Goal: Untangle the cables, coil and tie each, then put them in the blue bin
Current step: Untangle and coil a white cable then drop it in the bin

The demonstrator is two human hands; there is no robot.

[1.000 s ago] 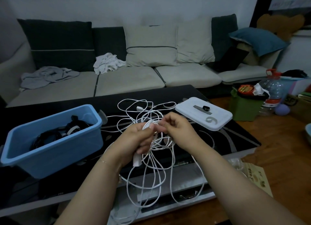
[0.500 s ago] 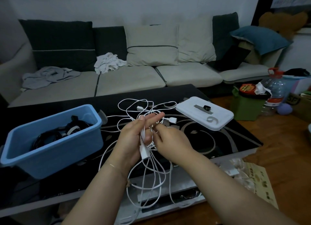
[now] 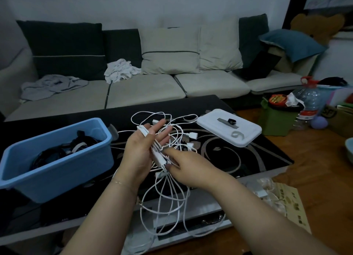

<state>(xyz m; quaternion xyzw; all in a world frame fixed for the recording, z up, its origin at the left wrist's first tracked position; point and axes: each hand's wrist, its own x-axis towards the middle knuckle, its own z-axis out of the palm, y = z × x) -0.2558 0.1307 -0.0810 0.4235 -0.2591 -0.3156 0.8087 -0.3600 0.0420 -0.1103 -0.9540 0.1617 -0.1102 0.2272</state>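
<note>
A tangle of white cables (image 3: 178, 135) lies on the black glass table (image 3: 238, 159), and its loops hang down past the front edge. My left hand (image 3: 142, 153) is held palm up above the table, fingers straight, with several white strands and plugs draped across the palm. My right hand (image 3: 185, 166) sits just right of it and pinches a white cable plug (image 3: 160, 159) at the base of the left palm. The blue bin (image 3: 57, 170) stands to the left on the table and holds coiled black cables (image 3: 55, 153).
A white lid (image 3: 246, 138) with a grey strip and small dark items lies on the table's right part. Behind the table stands a sofa (image 3: 145, 88) with cushions and clothes. On the floor to the right are a green box (image 3: 277, 119), a water bottle (image 3: 307, 103) and printed paper (image 3: 292, 203).
My left hand has uncurled and turned palm up with the strands across it. My right hand has dropped from the fingertips to the plug near the left palm's base.
</note>
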